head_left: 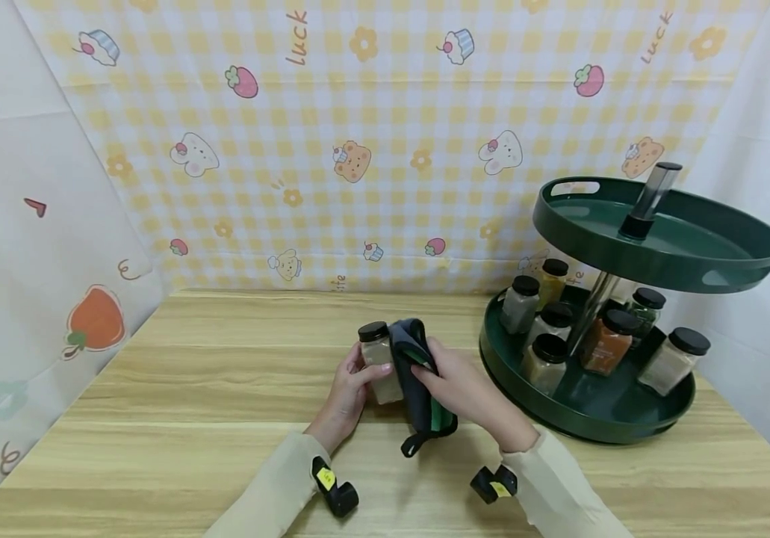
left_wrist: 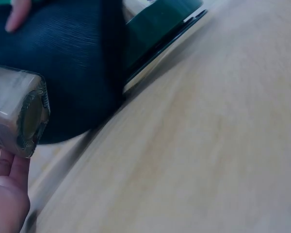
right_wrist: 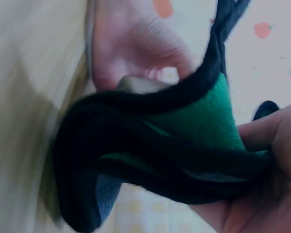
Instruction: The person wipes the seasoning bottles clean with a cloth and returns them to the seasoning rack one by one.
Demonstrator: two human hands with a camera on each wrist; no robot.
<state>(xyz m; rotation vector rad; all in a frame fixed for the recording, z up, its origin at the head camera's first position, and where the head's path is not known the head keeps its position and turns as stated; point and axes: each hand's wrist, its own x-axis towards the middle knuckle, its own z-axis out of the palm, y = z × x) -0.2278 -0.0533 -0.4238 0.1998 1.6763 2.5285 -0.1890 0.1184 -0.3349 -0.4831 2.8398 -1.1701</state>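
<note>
My left hand [head_left: 346,388] grips a clear spice jar [head_left: 385,371] with a black lid, holding it upright over the table. In the left wrist view the bottom of this jar [left_wrist: 31,116] faces the camera. My right hand [head_left: 455,379] pinches a folded dark grey cloth [head_left: 418,388] with black edging, a green inner side and a hanging loop. The cloth lies against the jar's right side. Its green face [right_wrist: 203,121] shows between the folds in the right wrist view, where the cloth hides most of the jar.
To the right stands a two-tier dark green turntable rack [head_left: 626,418]. Its lower tray bears several black-lidded spice jars, among them an orange-red one [head_left: 608,345] and a tilted pale one [head_left: 670,365]. The upper tray [head_left: 700,224] overhangs them. A patterned curtain [head_left: 358,202] backs the wooden table [head_left: 223,373].
</note>
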